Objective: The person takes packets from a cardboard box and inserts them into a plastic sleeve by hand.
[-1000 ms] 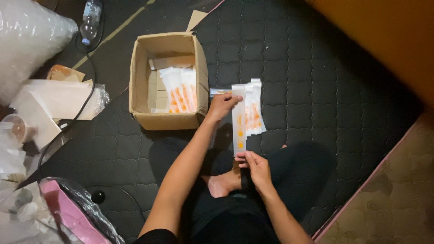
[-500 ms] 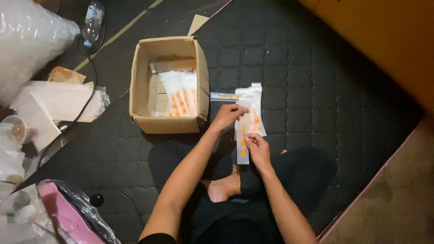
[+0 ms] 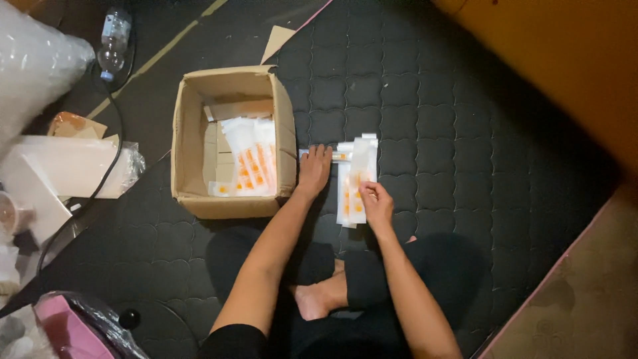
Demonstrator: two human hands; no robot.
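Observation:
I sit cross-legged on a dark quilted mat (image 3: 425, 100). My left hand (image 3: 314, 169) rests flat, fingers apart, on a small white tube-like item (image 3: 342, 154) lying beside an open cardboard box (image 3: 286, 126). My right hand (image 3: 376, 201) pinches the lower end of a long white sachet with orange marks (image 3: 362, 174), which lies on a small pile of like sachets on the mat. More white and orange sachets (image 3: 249, 163) lie inside the box.
A clear plastic bottle (image 3: 113, 40) and a black cable (image 3: 109, 166) lie at the far left. White packaging (image 3: 63, 166) and a bubble-wrap bundle (image 3: 33, 63) sit left of the box. A pink bagged item (image 3: 73, 329) is at bottom left. An orange wall (image 3: 565, 60) rises on the right.
The sachet that both hands held up has come down onto the pile. My left hand has moved left onto the small tube beside the box.

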